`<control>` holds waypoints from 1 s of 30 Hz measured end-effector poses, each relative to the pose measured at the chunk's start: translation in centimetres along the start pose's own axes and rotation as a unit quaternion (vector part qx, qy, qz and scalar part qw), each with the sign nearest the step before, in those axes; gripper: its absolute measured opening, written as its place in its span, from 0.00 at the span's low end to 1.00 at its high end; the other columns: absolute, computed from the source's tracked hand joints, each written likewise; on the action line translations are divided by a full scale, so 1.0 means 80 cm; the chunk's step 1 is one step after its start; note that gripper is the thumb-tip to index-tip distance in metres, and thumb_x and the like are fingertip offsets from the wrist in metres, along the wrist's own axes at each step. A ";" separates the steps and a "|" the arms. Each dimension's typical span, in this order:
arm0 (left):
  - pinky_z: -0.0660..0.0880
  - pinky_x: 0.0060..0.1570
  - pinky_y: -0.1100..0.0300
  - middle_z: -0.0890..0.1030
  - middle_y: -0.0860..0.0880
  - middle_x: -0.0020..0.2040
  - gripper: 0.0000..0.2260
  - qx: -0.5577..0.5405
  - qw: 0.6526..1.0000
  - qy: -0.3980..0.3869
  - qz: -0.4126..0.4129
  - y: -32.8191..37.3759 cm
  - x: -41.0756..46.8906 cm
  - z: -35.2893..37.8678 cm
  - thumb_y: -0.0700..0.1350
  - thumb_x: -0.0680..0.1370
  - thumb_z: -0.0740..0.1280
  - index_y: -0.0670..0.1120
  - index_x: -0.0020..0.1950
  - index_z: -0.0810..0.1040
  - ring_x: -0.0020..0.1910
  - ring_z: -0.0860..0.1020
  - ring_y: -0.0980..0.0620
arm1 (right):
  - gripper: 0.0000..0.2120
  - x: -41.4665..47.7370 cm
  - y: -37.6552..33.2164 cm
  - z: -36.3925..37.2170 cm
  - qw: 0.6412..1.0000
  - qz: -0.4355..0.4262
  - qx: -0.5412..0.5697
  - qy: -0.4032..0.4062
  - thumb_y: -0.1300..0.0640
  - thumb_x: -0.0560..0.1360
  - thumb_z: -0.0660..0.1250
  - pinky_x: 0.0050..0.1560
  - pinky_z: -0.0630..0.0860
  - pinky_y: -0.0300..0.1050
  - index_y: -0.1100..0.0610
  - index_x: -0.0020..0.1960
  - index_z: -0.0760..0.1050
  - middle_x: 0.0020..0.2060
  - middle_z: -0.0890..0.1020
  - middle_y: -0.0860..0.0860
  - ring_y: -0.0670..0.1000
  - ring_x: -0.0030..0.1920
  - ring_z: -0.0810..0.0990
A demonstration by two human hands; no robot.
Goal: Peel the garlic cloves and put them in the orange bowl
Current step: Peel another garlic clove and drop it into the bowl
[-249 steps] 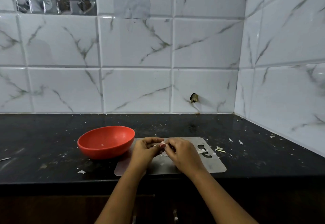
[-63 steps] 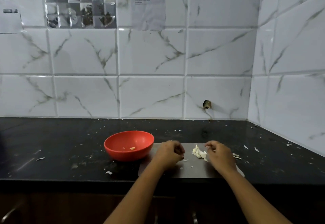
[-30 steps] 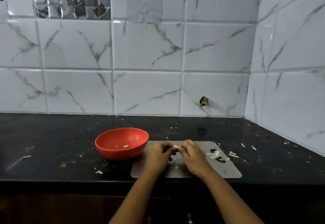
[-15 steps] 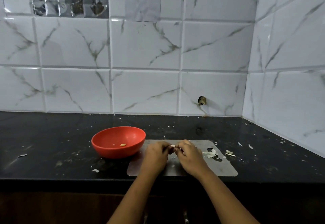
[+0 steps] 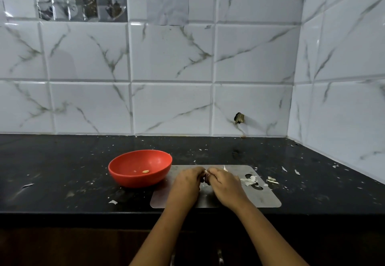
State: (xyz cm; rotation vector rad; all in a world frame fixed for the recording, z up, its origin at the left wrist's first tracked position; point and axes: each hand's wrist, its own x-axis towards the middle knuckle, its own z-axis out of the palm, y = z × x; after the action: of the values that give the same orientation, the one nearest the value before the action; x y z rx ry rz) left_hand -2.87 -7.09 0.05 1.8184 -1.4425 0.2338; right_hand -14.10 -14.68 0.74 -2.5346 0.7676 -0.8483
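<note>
My left hand (image 5: 186, 183) and my right hand (image 5: 226, 184) meet over the steel cutting board (image 5: 264, 198). Between their fingertips they pinch one small garlic clove (image 5: 206, 172), of which only a pale tip shows. The orange bowl (image 5: 140, 167) stands just left of the board with one peeled clove (image 5: 145, 171) lying inside it. A small heap of garlic and loose skin (image 5: 250, 180) lies on the board to the right of my right hand.
The black counter (image 5: 62, 172) is littered with bits of white skin (image 5: 273, 180). The tiled wall stands behind, and a second tiled wall closes the right side. The counter's front edge runs just below the board.
The bowl held no clove at the start and has one now. My right hand went to the garlic heap, then both hands came back together on a clove and have stayed there.
</note>
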 end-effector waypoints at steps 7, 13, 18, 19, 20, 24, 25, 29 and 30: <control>0.64 0.34 0.65 0.80 0.51 0.37 0.10 0.033 0.999 -0.029 0.006 0.006 -0.001 -0.005 0.33 0.70 0.61 0.48 0.40 0.76 0.32 0.74 0.57 | 0.15 0.002 0.005 0.000 0.997 0.015 0.075 0.017 0.51 0.75 0.57 0.38 0.67 0.46 0.51 0.31 0.68 0.30 0.76 0.52 0.51 0.35 0.74; 0.66 0.35 0.64 0.78 0.52 0.36 0.13 0.043 0.998 -0.050 0.007 0.007 0.001 -0.004 0.32 0.68 0.61 0.51 0.39 0.72 0.35 0.77 0.54 | 0.16 0.003 0.006 0.001 0.996 0.017 0.075 0.049 0.50 0.72 0.61 0.30 0.62 0.42 0.50 0.26 0.66 0.22 0.67 0.50 0.48 0.28 0.67; 0.74 0.40 0.56 0.81 0.49 0.38 0.10 0.034 0.998 -0.055 0.001 0.004 0.003 -0.001 0.33 0.67 0.61 0.45 0.41 0.77 0.39 0.80 0.50 | 0.16 0.000 0.002 -0.001 0.997 0.015 0.001 0.076 0.49 0.73 0.62 0.35 0.61 0.44 0.56 0.30 0.69 0.24 0.69 0.51 0.52 0.32 0.72; 0.75 0.40 0.55 0.81 0.49 0.37 0.09 0.028 0.998 -0.054 0.000 0.004 0.003 0.000 0.35 0.68 0.60 0.45 0.41 0.78 0.39 0.80 0.49 | 0.16 -0.001 0.001 -0.001 0.997 0.017 -0.013 0.079 0.50 0.74 0.62 0.37 0.61 0.43 0.57 0.32 0.71 0.24 0.70 0.51 0.53 0.33 0.72; 0.76 0.40 0.54 0.81 0.48 0.37 0.09 0.019 0.999 -0.051 0.001 0.003 0.003 0.000 0.37 0.68 0.59 0.45 0.41 0.78 0.38 0.80 0.49 | 0.15 -0.002 0.001 0.000 0.996 0.018 -0.022 0.081 0.50 0.75 0.62 0.38 0.61 0.43 0.58 0.33 0.72 0.25 0.70 0.51 0.53 0.34 0.72; 0.78 0.36 0.53 0.80 0.50 0.35 0.12 -0.040 0.998 -0.037 -0.005 0.004 0.000 -0.003 0.42 0.68 0.54 0.47 0.41 0.77 0.34 0.79 0.52 | 0.15 -0.002 0.001 0.000 0.997 0.008 0.020 0.073 0.51 0.76 0.60 0.36 0.65 0.46 0.59 0.34 0.71 0.27 0.73 0.53 0.55 0.34 0.74; 0.78 0.36 0.54 0.79 0.51 0.34 0.12 -0.053 0.998 -0.032 -0.006 0.006 -0.001 -0.004 0.42 0.69 0.54 0.48 0.40 0.77 0.33 0.79 0.53 | 0.15 -0.001 0.002 0.000 0.997 0.007 0.053 0.056 0.51 0.76 0.58 0.36 0.67 0.48 0.59 0.35 0.72 0.28 0.75 0.54 0.55 0.34 0.75; 0.78 0.35 0.51 0.78 0.50 0.35 0.11 -0.092 0.995 -0.020 -0.012 0.012 -0.005 -0.010 0.45 0.70 0.55 0.47 0.36 0.76 0.32 0.78 0.54 | 0.15 0.002 0.006 0.002 0.989 0.017 0.147 0.015 0.51 0.75 0.55 0.40 0.75 0.50 0.53 0.34 0.73 0.32 0.80 0.51 0.51 0.35 0.78; 0.78 0.35 0.51 0.78 0.49 0.35 0.11 -0.098 0.995 -0.016 -0.014 0.013 -0.005 -0.011 0.45 0.71 0.55 0.46 0.36 0.76 0.32 0.78 0.54 | 0.15 0.003 0.007 0.002 0.986 0.020 0.167 0.009 0.54 0.77 0.56 0.39 0.75 0.48 0.52 0.34 0.74 0.32 0.79 0.50 0.50 0.34 0.78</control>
State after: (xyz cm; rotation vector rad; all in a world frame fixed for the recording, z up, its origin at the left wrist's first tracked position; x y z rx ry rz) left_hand -3.63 -6.24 0.87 1.6874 -1.4096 0.0462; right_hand -14.03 -15.23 0.50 -2.2111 0.6204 -0.9038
